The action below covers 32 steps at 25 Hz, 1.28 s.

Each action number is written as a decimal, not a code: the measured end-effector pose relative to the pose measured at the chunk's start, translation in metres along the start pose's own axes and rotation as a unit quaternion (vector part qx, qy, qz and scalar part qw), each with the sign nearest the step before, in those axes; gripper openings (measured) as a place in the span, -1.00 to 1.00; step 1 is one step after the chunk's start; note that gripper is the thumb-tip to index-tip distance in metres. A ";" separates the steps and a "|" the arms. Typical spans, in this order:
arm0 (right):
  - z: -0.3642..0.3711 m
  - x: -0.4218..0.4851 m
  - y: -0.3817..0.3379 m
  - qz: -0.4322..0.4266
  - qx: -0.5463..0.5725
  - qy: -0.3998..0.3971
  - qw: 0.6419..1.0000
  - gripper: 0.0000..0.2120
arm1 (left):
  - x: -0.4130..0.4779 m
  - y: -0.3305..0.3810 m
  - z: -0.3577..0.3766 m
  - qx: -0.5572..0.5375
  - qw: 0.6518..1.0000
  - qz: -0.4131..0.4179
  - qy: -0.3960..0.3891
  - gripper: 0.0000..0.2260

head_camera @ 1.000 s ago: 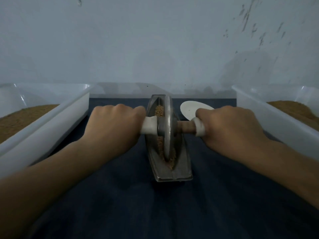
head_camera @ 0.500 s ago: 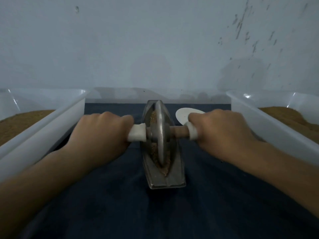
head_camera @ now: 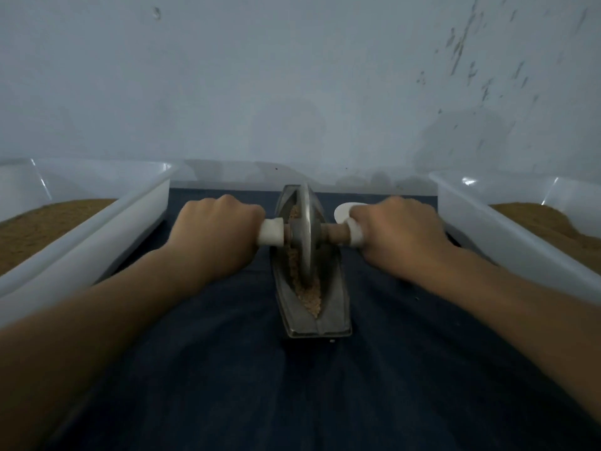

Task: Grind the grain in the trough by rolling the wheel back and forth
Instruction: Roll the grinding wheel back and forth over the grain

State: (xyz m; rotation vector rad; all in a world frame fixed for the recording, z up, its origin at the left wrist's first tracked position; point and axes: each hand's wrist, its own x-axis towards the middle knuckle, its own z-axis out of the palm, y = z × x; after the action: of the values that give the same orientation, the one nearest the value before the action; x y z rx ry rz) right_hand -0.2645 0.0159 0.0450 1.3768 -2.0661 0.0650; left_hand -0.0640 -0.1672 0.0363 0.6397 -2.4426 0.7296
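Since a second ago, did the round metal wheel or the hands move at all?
The round metal wheel seems to have rolled a little toward the far end of the grey metal trough, baring more tan grain near the person. The right hand now hides more of the flat white disc. It and the left hand kept gripping the white-capped handles; the white plastic tubs stayed put.

Place: makeshift hand-milling spot, a home or a small workshop; cannot tell which
Backdrop: bare pale wall (head_camera: 292,76), scuffed and flecked at the right
Surface: dark blue cloth (head_camera: 292,385) spread as the work area
Storage: white plastic left tub (head_camera: 97,242) and right tub (head_camera: 487,222), both holding brown meal (head_camera: 39,226)
Tool: metal trough (head_camera: 335,307) with wheel (head_camera: 305,232) in it, between the tubs
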 end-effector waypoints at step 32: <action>0.010 0.003 -0.005 -0.029 -0.039 0.110 0.993 -0.61 | -0.002 0.000 -0.002 -0.022 1.000 -0.008 0.006 -0.85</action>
State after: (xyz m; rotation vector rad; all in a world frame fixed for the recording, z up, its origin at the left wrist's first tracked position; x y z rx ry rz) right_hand -0.2655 0.0078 0.0373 1.3187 -1.8266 0.1061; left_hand -0.0622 -0.1652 0.0365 0.6361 -2.4326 0.6691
